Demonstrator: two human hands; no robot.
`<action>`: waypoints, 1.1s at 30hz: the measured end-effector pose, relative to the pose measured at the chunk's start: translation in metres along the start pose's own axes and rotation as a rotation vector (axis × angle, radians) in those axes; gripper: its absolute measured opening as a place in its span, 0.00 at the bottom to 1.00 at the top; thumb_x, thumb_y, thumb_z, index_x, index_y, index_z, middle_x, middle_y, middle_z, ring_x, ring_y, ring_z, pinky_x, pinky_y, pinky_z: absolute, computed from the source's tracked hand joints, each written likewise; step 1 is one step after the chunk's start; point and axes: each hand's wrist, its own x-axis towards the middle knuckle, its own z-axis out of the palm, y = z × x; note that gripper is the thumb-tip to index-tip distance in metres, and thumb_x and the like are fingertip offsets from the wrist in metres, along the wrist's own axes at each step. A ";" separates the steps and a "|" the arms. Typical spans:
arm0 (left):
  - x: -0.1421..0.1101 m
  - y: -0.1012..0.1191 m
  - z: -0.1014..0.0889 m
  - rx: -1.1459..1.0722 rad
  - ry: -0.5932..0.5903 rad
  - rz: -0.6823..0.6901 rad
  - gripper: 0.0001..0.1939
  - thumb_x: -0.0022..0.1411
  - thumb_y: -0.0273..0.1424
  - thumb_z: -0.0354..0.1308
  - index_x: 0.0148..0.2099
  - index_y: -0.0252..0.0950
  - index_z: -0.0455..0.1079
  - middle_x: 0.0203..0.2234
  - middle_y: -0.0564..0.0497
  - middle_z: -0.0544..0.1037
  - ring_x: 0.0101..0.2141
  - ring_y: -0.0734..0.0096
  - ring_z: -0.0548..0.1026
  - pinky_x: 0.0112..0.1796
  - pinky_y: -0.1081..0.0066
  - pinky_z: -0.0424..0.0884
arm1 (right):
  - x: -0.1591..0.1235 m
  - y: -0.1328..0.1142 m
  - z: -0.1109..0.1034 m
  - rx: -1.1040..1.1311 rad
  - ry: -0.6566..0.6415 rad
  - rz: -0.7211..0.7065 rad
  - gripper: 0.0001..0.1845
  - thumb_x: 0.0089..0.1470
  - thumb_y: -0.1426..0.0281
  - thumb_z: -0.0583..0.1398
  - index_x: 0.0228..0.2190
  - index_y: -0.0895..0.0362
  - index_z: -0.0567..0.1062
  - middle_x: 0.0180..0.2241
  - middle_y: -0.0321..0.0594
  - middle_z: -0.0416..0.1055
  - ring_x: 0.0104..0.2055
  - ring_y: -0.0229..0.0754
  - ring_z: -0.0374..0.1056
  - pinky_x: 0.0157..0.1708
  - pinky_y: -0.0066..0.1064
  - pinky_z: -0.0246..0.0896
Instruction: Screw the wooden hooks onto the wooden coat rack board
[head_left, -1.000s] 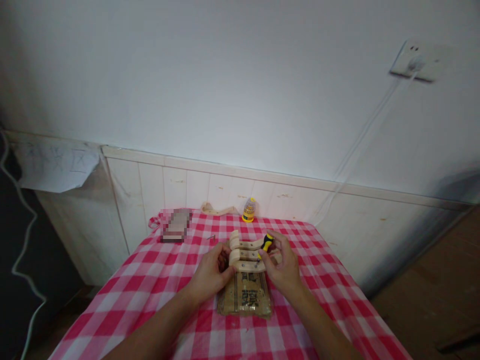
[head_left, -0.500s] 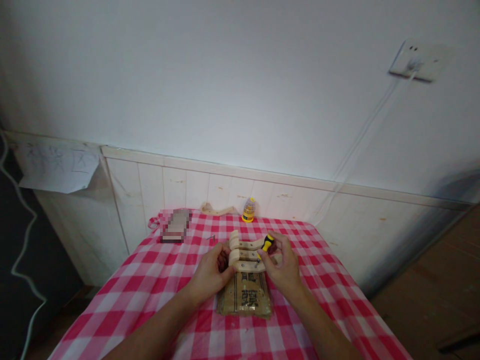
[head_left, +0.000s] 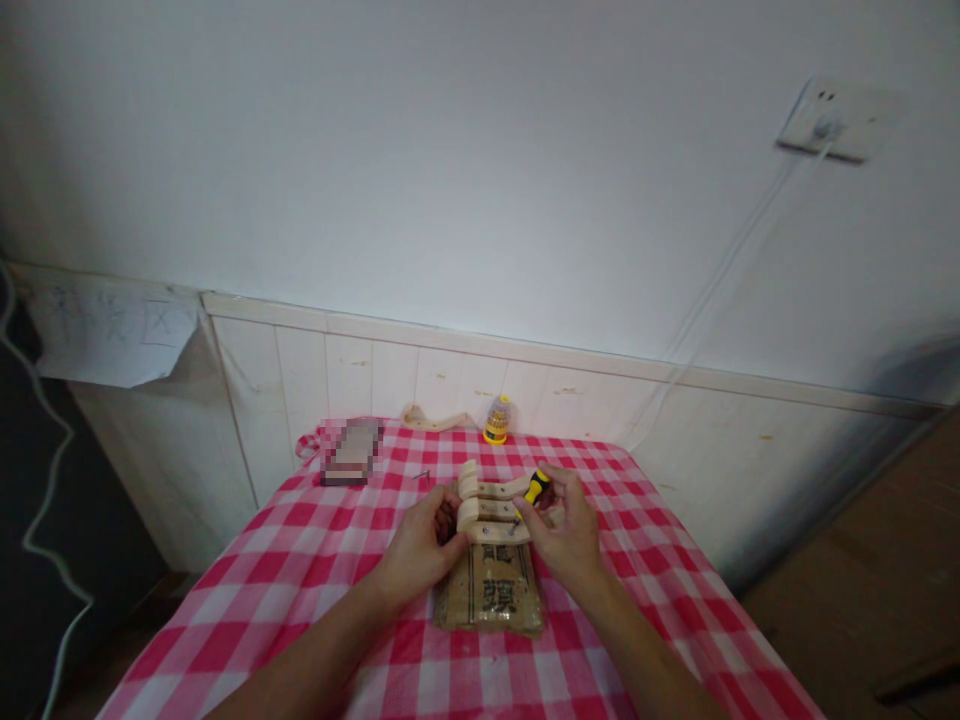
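Note:
My right hand point(head_left: 568, 520) is closed around a yellow and black screwdriver point(head_left: 537, 487), its tip pointing down at the nearest strip of a pale wooden piece point(head_left: 495, 532). That piece has several curved strips side by side, with small dark screws or holes along them. My left hand point(head_left: 424, 535) grips the curled left end of the wood, its fingers partly hidden behind it. Beneath the wood lies a flat brown cardboard packet point(head_left: 495, 595) with dark printed characters. Whether the screwdriver's tip sits in a screw is too small to tell.
A red and white checked cloth point(head_left: 360, 620) covers the table. Toward the back are a blurred-out flat object point(head_left: 352, 452), another curved wooden strip point(head_left: 435, 420), a yellow-capped clear container point(head_left: 496, 420) and small metal pieces point(head_left: 422, 475). A panelled wall point(head_left: 390, 370) rises behind.
Both hands keep nearly the same place. The screwdriver's handle has shifted very slightly in my right fingers; the wooden piece stays on the cardboard.

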 end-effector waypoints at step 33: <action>0.000 0.003 -0.001 0.022 0.007 -0.009 0.15 0.57 0.38 0.67 0.39 0.39 0.65 0.25 0.57 0.71 0.25 0.71 0.68 0.26 0.74 0.61 | -0.002 -0.001 -0.001 -0.022 -0.022 -0.012 0.19 0.58 0.66 0.64 0.51 0.53 0.72 0.35 0.41 0.79 0.32 0.45 0.78 0.32 0.36 0.78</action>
